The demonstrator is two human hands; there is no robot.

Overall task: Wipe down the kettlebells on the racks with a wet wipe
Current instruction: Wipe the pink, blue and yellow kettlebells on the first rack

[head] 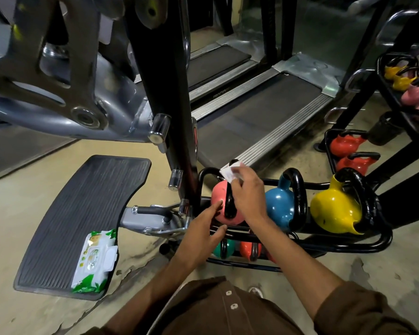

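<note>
pink kettlebell [218, 191] on rack [348, 249] | right fingers [238, 183] pinch wipe [229, 174] | left fingers [214, 207] straight, touching kettlebell

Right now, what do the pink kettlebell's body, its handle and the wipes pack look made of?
Pink kettlebell body: probably metal under a matte pink coating; highlights are soft. Handle: glossy black, likely painted metal; sharp reflections. Wipes pack: thin printed plastic film, shiny and crinkled, with a stiffer white lid.

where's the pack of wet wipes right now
The wet wipe pack lies lower left in the head view, on the near right corner of the black ribbed footplate, just left of the left hand and the kettlebell rack.
</note>
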